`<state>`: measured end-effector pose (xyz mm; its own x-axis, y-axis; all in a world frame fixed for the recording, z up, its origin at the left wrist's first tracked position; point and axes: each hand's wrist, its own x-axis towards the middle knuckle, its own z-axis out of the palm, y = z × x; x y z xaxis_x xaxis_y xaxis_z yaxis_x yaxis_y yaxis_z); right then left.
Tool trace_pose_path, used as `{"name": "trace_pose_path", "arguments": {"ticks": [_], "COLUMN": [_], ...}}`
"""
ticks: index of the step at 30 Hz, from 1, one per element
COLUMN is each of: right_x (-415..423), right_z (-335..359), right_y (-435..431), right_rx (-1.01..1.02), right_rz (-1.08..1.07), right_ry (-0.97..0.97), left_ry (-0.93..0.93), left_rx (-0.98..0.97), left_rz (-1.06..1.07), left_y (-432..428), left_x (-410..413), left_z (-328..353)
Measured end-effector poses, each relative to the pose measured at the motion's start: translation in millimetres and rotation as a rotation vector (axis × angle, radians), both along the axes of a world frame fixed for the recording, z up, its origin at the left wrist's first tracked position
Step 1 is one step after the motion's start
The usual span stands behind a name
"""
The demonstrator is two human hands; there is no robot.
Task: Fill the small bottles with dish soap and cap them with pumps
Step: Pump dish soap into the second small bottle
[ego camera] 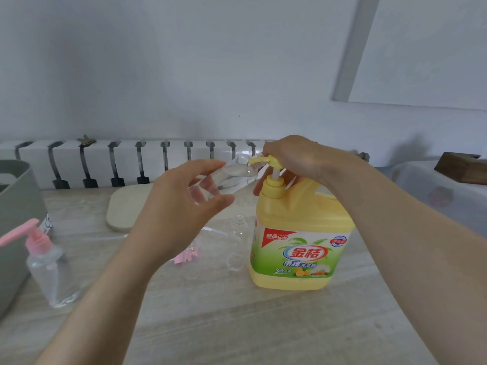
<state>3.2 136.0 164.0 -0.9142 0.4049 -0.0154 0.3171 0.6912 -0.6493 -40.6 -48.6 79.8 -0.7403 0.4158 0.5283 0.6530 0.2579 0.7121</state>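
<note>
The table (237,325) lies under both arms, and a grey bin (13,219) stands well out to the left of the left hand (181,204). The yellow soap jug (297,241) stands directly below the right hand (295,159). A pale board (123,206) lies beyond the left hand.

The right hand sits on top of the jug's pump (266,162), fingers curled over its head and thumb down beside the stem. The left hand grips a clear bottle (226,177) round its body, fingers above and thumb below. It holds the bottle tilted, with the mouth up against the pump's spout. How much soap is in it I cannot tell, as it looks mostly clear.

Far left of the left forearm stands a capped bottle (50,270) with a pink pump already screwed on. It looks finished, though its contents are too clear to judge. Between the two wrists, just beside the jug, an open bottle (238,243) stands upright, uncapped and seemingly empty. A loose pink pump (185,255) lies by the left wrist.

My reading is that the task is at an early-to-middle stage. One bottle is capped, one is at the spout being filled, and at least one more waits. The held bottle must still be filled and capped, then the open one.
</note>
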Motion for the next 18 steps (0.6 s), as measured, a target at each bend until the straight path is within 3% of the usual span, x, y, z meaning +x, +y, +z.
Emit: {"name": "trace_pose_path", "arguments": {"ticks": [10, 18], "right_x": [1.1, 6.7], "right_z": [0.9, -0.2], "right_y": [-1.8, 6.9], "right_rx": [0.077, -0.174], "right_rz": [0.033, 0.088], "right_ry": [-0.061, -0.038], "left_ry": [0.004, 0.008], "left_rx": [-0.007, 0.016], "left_rz": [-0.006, -0.049], "left_y": [0.0, -1.2], "left_x": [0.2, 0.2], "left_z": [-1.3, 1.6]}}
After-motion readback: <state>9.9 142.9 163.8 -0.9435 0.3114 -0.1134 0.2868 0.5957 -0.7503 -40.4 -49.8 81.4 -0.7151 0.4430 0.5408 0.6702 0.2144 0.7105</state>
